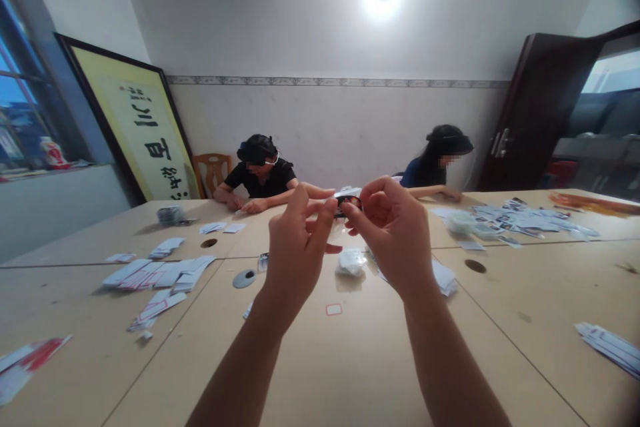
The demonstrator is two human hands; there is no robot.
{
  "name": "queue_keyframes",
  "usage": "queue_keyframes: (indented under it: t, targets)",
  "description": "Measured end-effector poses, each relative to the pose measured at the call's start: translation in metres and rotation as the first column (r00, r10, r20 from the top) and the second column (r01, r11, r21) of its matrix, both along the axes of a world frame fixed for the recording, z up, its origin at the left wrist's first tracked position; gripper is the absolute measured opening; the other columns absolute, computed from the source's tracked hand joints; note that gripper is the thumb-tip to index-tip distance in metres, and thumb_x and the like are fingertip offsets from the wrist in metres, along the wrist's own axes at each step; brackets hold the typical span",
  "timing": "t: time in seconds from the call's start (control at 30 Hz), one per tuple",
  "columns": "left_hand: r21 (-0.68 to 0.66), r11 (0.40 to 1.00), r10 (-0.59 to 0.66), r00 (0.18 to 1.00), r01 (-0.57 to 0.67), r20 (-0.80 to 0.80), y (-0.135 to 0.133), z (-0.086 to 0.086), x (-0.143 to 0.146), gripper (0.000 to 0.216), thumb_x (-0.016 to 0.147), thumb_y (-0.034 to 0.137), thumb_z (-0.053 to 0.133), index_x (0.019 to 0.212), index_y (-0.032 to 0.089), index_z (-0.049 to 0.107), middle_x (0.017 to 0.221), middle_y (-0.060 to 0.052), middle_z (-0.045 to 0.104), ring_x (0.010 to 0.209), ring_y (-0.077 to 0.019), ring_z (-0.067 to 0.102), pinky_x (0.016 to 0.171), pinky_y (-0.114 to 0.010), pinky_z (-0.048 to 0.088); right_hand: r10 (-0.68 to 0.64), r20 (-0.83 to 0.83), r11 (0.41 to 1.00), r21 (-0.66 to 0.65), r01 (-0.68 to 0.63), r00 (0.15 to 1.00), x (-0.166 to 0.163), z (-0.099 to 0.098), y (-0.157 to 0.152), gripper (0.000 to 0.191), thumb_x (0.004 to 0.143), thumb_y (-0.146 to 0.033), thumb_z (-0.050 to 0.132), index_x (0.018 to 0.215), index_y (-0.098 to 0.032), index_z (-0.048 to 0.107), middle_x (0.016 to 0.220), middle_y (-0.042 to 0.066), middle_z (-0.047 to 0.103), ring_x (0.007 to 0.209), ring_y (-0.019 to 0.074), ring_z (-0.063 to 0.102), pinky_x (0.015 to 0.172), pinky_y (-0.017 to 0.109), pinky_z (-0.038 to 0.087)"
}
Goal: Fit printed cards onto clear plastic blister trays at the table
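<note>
Both hands are raised over the middle of the table, pinching a small dark, glossy piece with red and orange marks [349,202] between them. My left hand [299,233] grips its left end with thumb and index finger. Thumb and fingertips of my right hand [393,230] close on its right side. What exactly the piece is cannot be made out; fingers cover part of it. Below the hands lies a stack of clear plastic bags [351,261]. Nearer to me on the tabletop is a small white label with a red border [333,309].
Paper strips and cards [157,273] lie in piles at left, with more strips [607,347] at the right edge. A heap of cards [530,219] is at the far right. A grey cable-hole cover [244,279] sits left of centre. Two people [263,177] [430,167] sit opposite.
</note>
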State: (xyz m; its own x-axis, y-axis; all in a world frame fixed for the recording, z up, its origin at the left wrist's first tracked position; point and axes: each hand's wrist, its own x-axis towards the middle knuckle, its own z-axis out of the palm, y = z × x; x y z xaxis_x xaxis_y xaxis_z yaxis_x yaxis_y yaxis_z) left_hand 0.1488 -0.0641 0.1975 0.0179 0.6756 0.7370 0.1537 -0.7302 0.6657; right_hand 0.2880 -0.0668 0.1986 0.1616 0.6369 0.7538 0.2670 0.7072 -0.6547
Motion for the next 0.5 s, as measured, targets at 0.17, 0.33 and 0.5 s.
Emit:
queue_keyframes:
  t: [0.17,0.33,0.5]
  targets:
    - [0.033,0.998,0.047,0.999,-0.046,-0.026,-0.0006,-0.0019,0.0003,0.029,0.094,0.047,0.064,0.101,0.020,0.058,0.087,-0.003,0.072,0.063,-0.0154,0.073,0.043,-0.021,0.062,-0.056,0.045,0.998,0.022,0.055,0.997,-0.0009,-0.0014,-0.0016,0.017,0.086,-0.031,0.068,0.081,-0.023,0.054,0.065,-0.005,0.065,0.055,0.0134,0.067,0.054,0.026,0.054]
    - [0.099,0.989,0.114,0.991,-0.108,-0.063,-0.0018,-0.0045,0.0024,0.024,0.096,0.044,0.062,0.102,0.021,0.058,0.086,-0.002,0.072,0.069,-0.0146,0.075,0.046,-0.017,0.061,-0.110,0.065,0.993,0.051,0.107,0.992,-0.0030,-0.0029,0.0010,0.015,0.088,-0.029,0.064,0.084,-0.023,0.051,0.066,-0.005,0.065,0.055,0.0131,0.067,0.054,0.025,0.054]
    - [0.112,0.983,0.154,0.986,-0.146,-0.066,-0.0011,-0.0027,0.0010,0.025,0.096,0.045,0.062,0.102,0.021,0.057,0.088,-0.003,0.073,0.070,-0.0155,0.075,0.046,-0.016,0.061,-0.188,0.049,0.981,0.056,0.185,0.981,-0.0026,-0.0012,0.0022,0.018,0.084,-0.027,0.069,0.082,-0.023,0.052,0.066,-0.005,0.064,0.053,0.0126,0.067,0.053,0.025,0.053]
